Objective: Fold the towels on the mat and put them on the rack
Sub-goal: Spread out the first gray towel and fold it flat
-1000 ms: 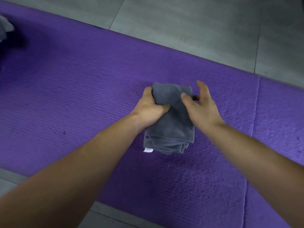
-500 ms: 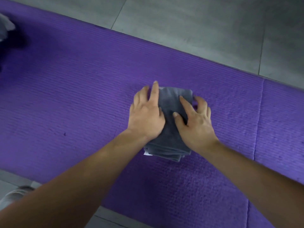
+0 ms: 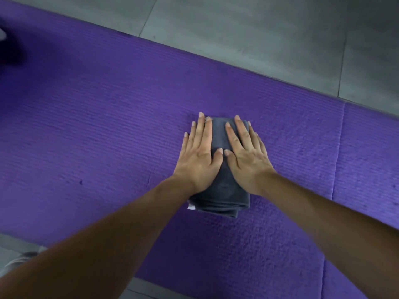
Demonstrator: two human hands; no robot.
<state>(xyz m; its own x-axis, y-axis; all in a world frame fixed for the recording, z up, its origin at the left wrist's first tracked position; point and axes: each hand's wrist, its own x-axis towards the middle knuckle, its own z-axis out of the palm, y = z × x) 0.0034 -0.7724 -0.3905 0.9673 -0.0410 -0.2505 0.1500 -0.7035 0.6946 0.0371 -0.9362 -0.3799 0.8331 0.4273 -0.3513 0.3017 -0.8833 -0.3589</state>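
Observation:
A grey towel (image 3: 224, 197), folded into a small thick rectangle, lies on the purple mat (image 3: 97, 130) near its middle. A white label pokes out at the towel's near left corner. My left hand (image 3: 198, 154) lies flat on the towel's left half, fingers straight and pointing away from me. My right hand (image 3: 244, 154) presses flat on the right half in the same way, thumbs nearly touching. Most of the towel's far part is hidden under both palms. No rack is in view.
Grey floor tiles (image 3: 248, 33) run beyond the mat's far edge and show again at the near left. A second mat section (image 3: 371, 165) joins on the right at a seam. A dark blurred shape (image 3: 8, 46) sits at the far left edge.
Both hands went from gripping the towel's far end to lying flat on it, fingers straightened. The towel now lies flatter on the mat.

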